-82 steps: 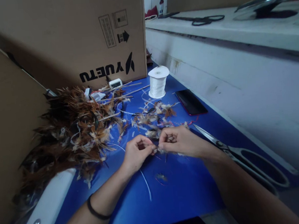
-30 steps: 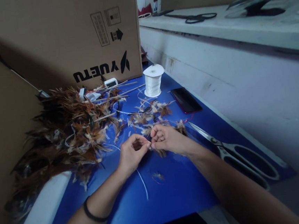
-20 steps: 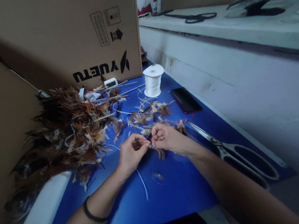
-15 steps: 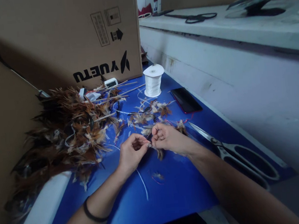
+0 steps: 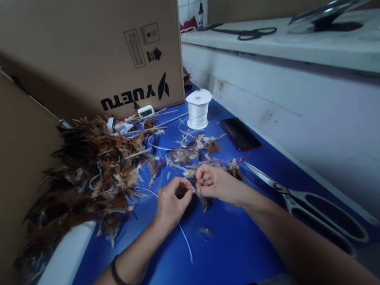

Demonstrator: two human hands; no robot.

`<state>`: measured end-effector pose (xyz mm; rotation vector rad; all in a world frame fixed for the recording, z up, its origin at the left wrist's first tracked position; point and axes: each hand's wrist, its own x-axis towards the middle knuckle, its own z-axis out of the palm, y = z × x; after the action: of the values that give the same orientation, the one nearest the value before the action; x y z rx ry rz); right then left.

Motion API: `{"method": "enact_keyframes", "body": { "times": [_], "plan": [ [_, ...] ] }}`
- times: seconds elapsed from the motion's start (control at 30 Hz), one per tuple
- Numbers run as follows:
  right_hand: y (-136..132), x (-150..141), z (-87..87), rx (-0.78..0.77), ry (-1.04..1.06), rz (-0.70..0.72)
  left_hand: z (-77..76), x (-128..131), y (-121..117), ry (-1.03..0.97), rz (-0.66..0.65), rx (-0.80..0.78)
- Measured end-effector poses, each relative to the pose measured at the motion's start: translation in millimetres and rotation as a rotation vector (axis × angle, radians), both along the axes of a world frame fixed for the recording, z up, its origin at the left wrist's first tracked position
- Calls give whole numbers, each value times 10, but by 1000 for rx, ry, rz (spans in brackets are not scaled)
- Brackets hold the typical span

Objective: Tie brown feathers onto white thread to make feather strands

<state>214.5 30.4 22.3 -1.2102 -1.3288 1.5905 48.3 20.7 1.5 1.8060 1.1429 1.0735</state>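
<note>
My left hand (image 5: 172, 202) is closed in a pinch, thumb against forefinger, on the pale end of a small brown feather (image 5: 204, 203). My right hand (image 5: 218, 185) meets it fingertip to fingertip, its fingers curled in. What lies between the right fingertips is too small to make out. Beneath and behind both hands are loose feather tufts (image 5: 206, 142) on the blue tabletop (image 5: 233, 254). A white cord (image 5: 185, 240) runs under my left hand. One tiny feather with red thread (image 5: 204, 232) lies nearer me.
To the right are large scissors (image 5: 289, 196) and a phone (image 5: 240, 133). A white spool (image 5: 198, 110) stands behind. Heaped feathers (image 5: 95, 168) and a long white device (image 5: 60, 271) fill the left. A cardboard box (image 5: 69, 51) rises at the back; a ledge (image 5: 301, 39) holds black scissors (image 5: 253, 33).
The whole view has shifted slightly, so everything appears a little lower and further right. Both hands keep their pinch at nearly the same spot over the table.
</note>
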Motion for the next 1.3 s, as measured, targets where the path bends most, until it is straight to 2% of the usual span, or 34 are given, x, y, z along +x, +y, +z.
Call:
{"method": "enact_keyframes", "body": {
  "times": [0.27,0.53,0.83,1.17,1.3],
  "plan": [
    [-8,-38,24,4,15,-7,-13,3,-27,42,40,101],
    [0,-50,-3,57,9,-13,-30,18,-17,0,89,109],
    [-34,-53,80,-6,-5,-29,-47,-2,-15,-106,151,111],
    [-55,-34,116,76,-83,8,-32,10,-16,-118,177,132],
    [-77,-44,52,193,-164,36,-41,14,-12,-133,181,118]
  ]
}}
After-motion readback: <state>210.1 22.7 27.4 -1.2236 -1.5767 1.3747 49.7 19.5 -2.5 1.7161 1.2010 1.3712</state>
